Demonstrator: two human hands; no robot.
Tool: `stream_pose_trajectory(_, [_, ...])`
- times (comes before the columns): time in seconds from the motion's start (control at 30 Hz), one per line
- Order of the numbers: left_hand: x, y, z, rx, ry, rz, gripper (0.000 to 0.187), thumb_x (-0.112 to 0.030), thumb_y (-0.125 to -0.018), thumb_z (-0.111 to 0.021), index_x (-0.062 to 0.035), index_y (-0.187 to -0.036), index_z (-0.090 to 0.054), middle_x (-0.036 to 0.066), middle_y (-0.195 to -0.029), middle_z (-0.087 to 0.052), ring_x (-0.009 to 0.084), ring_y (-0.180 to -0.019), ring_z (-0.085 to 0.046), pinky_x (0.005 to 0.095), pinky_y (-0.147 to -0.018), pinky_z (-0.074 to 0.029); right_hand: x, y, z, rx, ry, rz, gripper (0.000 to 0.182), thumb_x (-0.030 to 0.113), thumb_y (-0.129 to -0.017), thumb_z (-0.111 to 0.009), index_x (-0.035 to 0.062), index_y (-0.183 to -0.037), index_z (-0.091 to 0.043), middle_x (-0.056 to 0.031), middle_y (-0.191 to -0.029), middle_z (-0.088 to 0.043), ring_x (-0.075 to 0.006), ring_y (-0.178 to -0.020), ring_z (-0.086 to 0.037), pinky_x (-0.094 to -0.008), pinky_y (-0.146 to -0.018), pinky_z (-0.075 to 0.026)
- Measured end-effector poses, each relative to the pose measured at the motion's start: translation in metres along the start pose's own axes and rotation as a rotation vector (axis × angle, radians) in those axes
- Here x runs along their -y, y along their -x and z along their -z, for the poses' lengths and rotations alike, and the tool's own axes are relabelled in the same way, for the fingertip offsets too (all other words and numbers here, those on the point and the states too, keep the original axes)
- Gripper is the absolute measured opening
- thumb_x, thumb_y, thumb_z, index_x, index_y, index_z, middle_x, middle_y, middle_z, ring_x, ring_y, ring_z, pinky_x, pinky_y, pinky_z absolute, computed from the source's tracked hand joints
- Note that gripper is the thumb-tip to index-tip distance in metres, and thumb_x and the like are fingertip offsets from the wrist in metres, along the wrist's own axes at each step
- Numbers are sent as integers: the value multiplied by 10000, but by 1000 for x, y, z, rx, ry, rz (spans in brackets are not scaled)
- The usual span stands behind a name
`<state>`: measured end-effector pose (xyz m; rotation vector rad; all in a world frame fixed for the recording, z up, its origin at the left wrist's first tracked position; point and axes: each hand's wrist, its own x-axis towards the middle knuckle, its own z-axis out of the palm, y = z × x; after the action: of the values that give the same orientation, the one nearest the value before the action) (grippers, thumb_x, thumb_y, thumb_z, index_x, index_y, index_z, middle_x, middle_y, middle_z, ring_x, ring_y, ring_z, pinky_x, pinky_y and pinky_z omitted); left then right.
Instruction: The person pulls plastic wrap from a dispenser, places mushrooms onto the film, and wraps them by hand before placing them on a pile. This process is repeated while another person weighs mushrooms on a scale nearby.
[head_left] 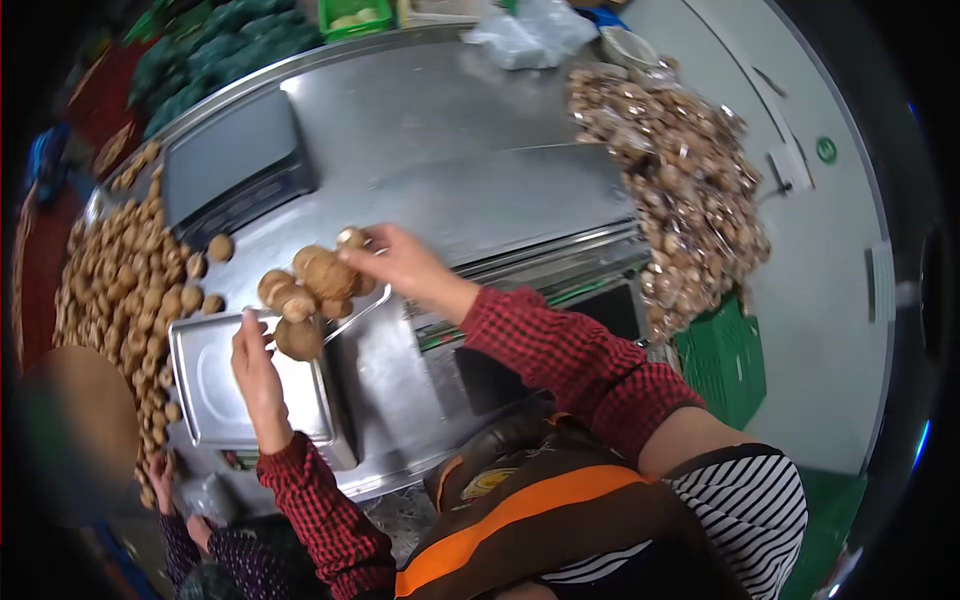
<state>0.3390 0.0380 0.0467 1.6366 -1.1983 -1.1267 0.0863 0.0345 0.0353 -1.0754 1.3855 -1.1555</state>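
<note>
A cluster of brown mushrooms (325, 272) is gathered between my two hands, over the steel table and the right edge of a shallow metal tray (215, 375). My right hand (408, 268) pinches a small mushroom (350, 238) between thumb and fingers at the far side of the cluster. A thin pale rim (365, 312) shows beneath the cluster; the rest of that thing is hidden. Fingers stretched, my left hand (258, 372) stands over the metal tray, its fingertips right beside the lowest mushroom (298, 340).
Loose mushrooms (120, 275) are heaped at the left, beside a flat weighing scale (235, 155). Bagged mushrooms (690, 170) pile up at the right, above a green crate (720, 355). Another person's hand (160, 480) is at the lower left. Plastic bags (530, 35) lie at the back.
</note>
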Motion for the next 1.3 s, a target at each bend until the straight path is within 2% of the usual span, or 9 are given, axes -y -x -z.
stream_pose_trajectory(0.33, [-82, 0, -267, 547, -170, -84, 642, -495, -969, -477, 95, -1190, -603, 233, -1067, -675, 260, -1014, -627, 351, -911, -454, 8, 28, 264, -262, -15, -210, 539, 370, -901, -650, -119, -1123, -605, -147, -1038, -669, -177, -948, -617, -298, -813, -486])
stream_pose_trajectory(0.57, [-59, 44, -227, 99, -150, -379, 496, -385, -924, -610, 90, -1056, -664, 222, -929, -678, 279, -940, -640, 358, -880, -468, -12, 85, 321, -432, 509, 13, 607, 483, -885, -612, -74, -1126, -624, -230, -976, -663, -364, -977, -633, -401, -848, -497])
stream_pose_trajectory(0.83, [-49, 112, -195, -14, -1153, -493, 392, -418, -760, -751, -27, -735, -732, 144, -779, -636, 328, -839, -575, 441, -745, -427, -21, 140, 310, -263, 1303, -11, 469, 495, -831, -637, 47, -724, -723, -129, -813, -653, -319, -872, -617, -428, -801, -488])
stream_pose_trajectory(0.97, [-31, 98, -193, 171, -574, -302, 365, -338, -810, -735, -5, -688, -652, 99, -639, -586, 284, -579, -535, 372, -549, -387, -29, 134, 315, -208, 738, -138, 391, 410, -843, -651, 26, -830, -725, -105, -769, -652, -306, -695, -625, -372, -629, -493])
stream_pose_trajectory(1.0, [-35, 100, -183, 290, -341, -205, 346, -262, -874, -684, -24, -652, -565, 38, -551, -485, 185, -470, -427, 307, -473, -313, -26, 145, 315, -302, 114, -357, 335, 351, -885, -626, 36, -779, -664, -37, -669, -556, -182, -530, -529, -301, -483, -420])
stream_pose_trajectory(1.1, [-69, 119, -161, 705, 658, 785, 324, -225, -992, -481, -106, -692, -445, -38, -534, -326, 86, -454, -286, 244, -433, -229, -9, 165, 331, 124, -1100, -833, 353, 224, -977, -475, 108, -646, -432, 24, -582, -362, -70, -475, -329, -252, -393, -252])
stream_pose_trajectory(1.2, [-112, 106, -139, 746, 783, 363, 332, -249, -1008, -430, -104, -710, -447, -15, -553, -366, 94, -468, -339, 251, -420, -257, 44, 148, 338, 84, -549, -168, 344, 213, -993, -410, 84, -676, -449, 17, -566, -371, -85, -473, -333, -247, -407, -266])
stream_pose_trajectory(1.27, [-159, 88, -152, 585, 829, 89, 296, -247, -1018, -410, -85, -817, -554, 21, -671, -518, 117, -618, -494, 256, -514, -370, 77, 92, 354, 323, -990, 67, 339, 231, -1005, -380, 54, -764, -540, -65, -631, -548, -138, -504, -424, -268, -480, -349])
stream_pose_trajectory(1.3, [-183, 79, -171, 490, 770, -77, 315, -248, -1027, -392, -72, -905, -624, 45, -772, -613, 135, -745, -589, 260, -602, -459, 94, 67, 344, 16, -942, 24, 308, 230, -1006, -389, 28, -869, -576, -115, -767, -618, -166, -586, -513, -280, -545, -417])
